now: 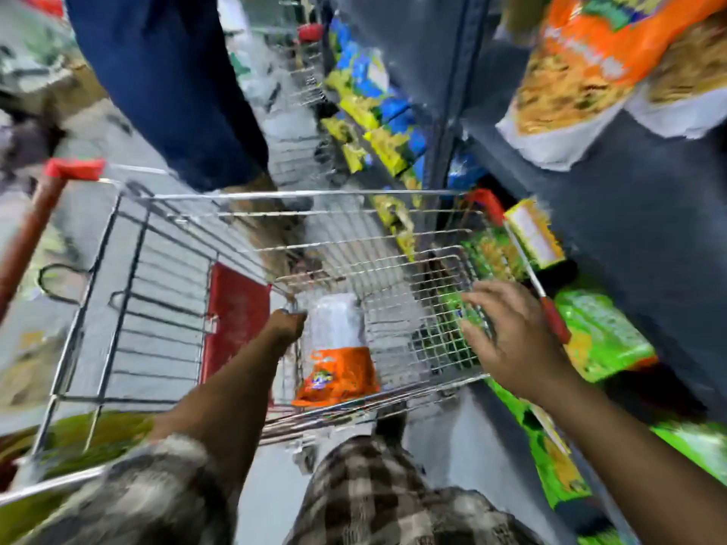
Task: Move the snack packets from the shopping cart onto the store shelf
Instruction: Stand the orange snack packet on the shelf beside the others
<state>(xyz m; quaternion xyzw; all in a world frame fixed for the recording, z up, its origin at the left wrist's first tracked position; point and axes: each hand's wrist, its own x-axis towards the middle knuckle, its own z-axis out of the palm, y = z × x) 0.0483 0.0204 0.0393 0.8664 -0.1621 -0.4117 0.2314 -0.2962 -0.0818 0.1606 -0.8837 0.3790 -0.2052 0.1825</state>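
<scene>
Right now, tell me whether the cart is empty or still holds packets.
Not empty. One orange-and-clear snack packet lies inside the wire cart, the left hand reaching to it. No other packet shows inside; motion blur hides detail.

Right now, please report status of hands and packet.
Left hand down in cart, at orange packet; grip unclear. Right hand open over cart's edge.

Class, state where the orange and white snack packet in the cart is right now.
In the head view, the packet lies inside the cart, bottom centre, beside the left hand.
</scene>
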